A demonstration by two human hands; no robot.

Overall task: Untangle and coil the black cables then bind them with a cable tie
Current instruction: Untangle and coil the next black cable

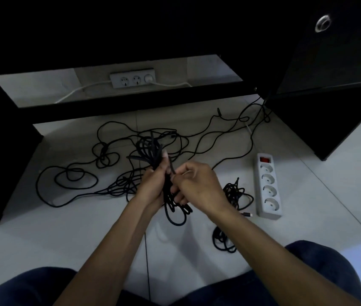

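Observation:
My left hand (155, 184) grips a coiled bundle of black cable (150, 151) at its middle; loops stick up above the fist and hang below it. My right hand (197, 184) pinches a thin strand, possibly a cable tie (171, 167), against the bundle. Loose tangled black cables (75, 175) sprawl over the white tiled floor (64, 228) behind and to the left. Two small black coils lie on the floor at right, one (235, 193) by the power strip and one (222, 240) near my right forearm.
A white power strip (268, 186) with a red switch lies on the floor at right. A wall socket strip (132, 79) shows behind the dark desk frame (131, 99). A black cabinet (329, 96) stands at right. My knees are at the bottom edge.

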